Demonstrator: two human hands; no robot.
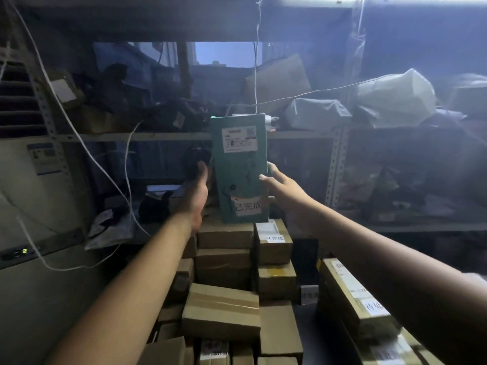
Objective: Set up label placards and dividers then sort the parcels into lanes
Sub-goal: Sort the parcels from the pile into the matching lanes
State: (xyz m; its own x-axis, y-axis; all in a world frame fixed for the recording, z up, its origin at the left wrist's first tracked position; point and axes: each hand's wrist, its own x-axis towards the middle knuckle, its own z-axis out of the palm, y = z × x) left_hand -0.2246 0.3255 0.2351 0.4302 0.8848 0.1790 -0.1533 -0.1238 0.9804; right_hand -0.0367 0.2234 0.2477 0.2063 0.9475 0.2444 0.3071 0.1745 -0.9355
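Likely light — green box (238, 167) tall, thin, stiff card; stands on end atop stack of cardboard boxes (225, 234), white placard (247, 205) taped low on front. Left hand (197, 191) flat beside left edge, fingers hidden, so grip cannot be told. Right hand (282, 188) pinches right edge, thumb on front. Narrow base, probably tips easily; best held by both long edges, mid-height. Surface: uneven taped box tops, gaps between. Room, dim and crowded — white appliance (26, 180), loose cords (126, 164), metal shelves (334, 164), bagged parcels (395, 93).
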